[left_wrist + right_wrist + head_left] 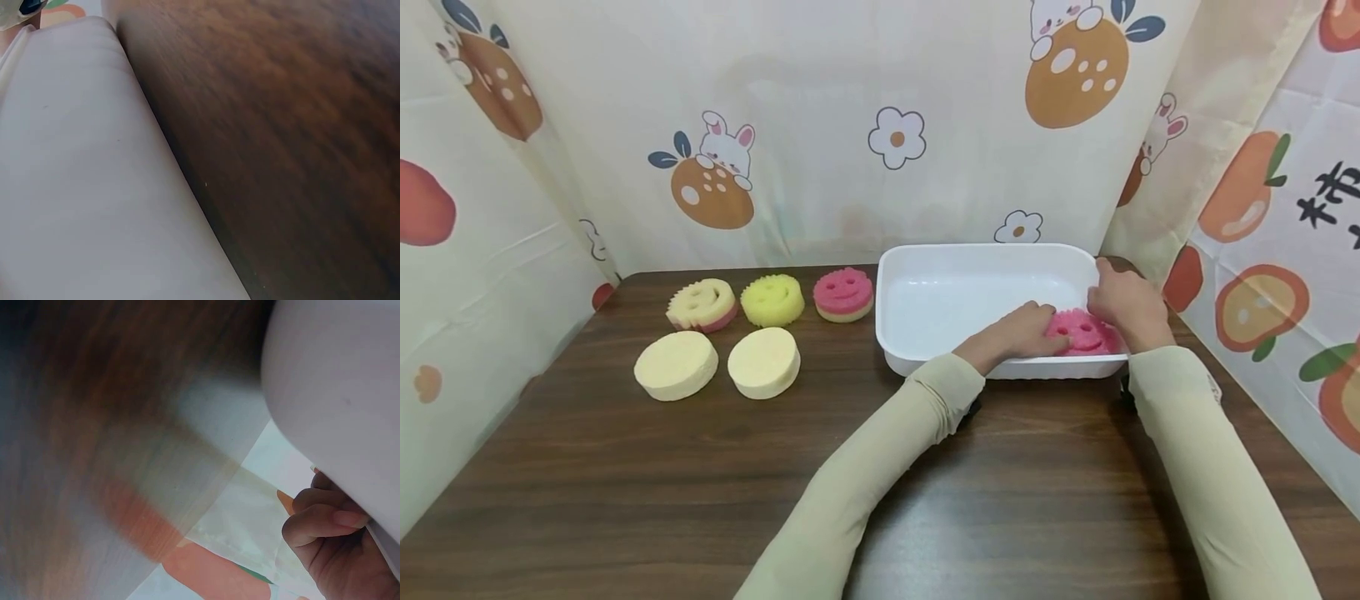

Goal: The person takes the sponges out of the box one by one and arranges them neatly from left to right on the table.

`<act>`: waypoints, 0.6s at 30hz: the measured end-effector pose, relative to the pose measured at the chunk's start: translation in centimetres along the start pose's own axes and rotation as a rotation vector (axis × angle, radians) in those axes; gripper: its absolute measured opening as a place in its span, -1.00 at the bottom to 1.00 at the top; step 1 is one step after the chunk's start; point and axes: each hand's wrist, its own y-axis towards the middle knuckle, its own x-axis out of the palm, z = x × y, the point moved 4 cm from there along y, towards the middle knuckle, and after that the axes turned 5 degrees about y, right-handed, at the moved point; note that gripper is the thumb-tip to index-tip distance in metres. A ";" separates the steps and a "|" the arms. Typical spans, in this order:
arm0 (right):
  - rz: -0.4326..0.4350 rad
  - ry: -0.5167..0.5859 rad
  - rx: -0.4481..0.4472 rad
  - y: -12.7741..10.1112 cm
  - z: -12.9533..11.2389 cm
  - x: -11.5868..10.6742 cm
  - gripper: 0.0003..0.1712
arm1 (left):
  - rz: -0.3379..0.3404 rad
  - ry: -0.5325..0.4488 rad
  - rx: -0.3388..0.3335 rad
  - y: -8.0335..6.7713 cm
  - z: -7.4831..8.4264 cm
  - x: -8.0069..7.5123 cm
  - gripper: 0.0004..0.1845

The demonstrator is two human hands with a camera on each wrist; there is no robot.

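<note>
Pressing the pink sponge into the white tray at its near right corner (left hand fingers together), right hand fingers curled over the tray's right rim.

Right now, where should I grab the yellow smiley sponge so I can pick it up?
Take the yellow smiley sponge by its wavy rim, coming down from above with thumb and fingers on opposite sides. It lies flat on the table, face up, with small gaps to the cream smiley sponge and pink smiley sponge beside it.
</note>
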 end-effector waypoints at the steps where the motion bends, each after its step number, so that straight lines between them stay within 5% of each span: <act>1: -0.002 -0.001 0.001 0.0 0.0 0.0 -0.25 | 0.000 0.006 -0.006 0.0 0.0 0.0 -0.49; 18: 0.017 -0.008 -0.014 0.2 0.1 0.1 -0.25 | 0.005 -0.003 -0.083 -0.1 -0.1 0.1 -0.30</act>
